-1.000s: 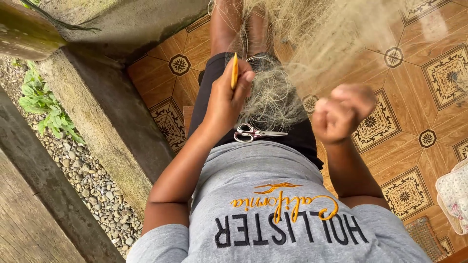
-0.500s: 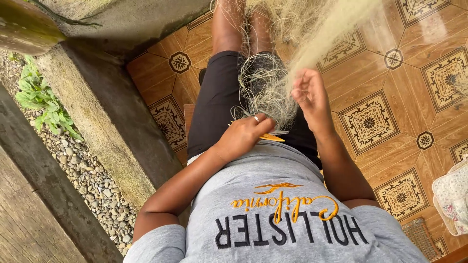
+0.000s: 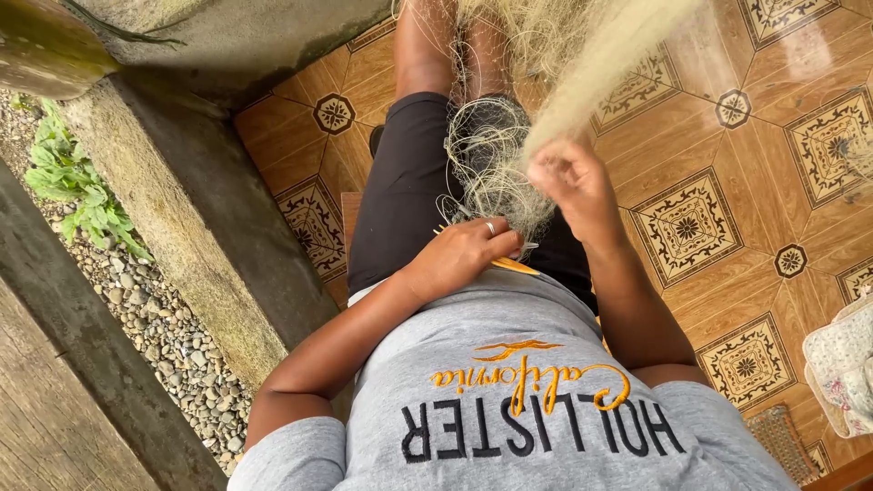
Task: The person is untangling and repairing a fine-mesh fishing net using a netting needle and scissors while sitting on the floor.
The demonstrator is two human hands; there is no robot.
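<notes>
My left hand (image 3: 462, 256), with a ring on one finger, rests on my lap and is closed on a thin yellow netting needle (image 3: 511, 265) that sticks out toward the right. A tangled heap of pale fishing net (image 3: 486, 155) lies on my black shorts just beyond it. My right hand (image 3: 568, 182) is raised a little above the lap, pinching a bundled strand of the net (image 3: 600, 64) that stretches up and away to the top right. The scissors seen earlier are hidden under my left hand.
I sit over a brown patterned tile floor (image 3: 691, 227). A rough concrete curb (image 3: 191, 218) runs along the left, with gravel (image 3: 164, 336) and green weeds (image 3: 73, 191) beyond it. A pale cloth (image 3: 841, 364) lies at the right edge.
My left hand came down from in front of the net to my lap with the yellow needle, covering the scissors. My right hand opened from a fist and took hold of the net strand.
</notes>
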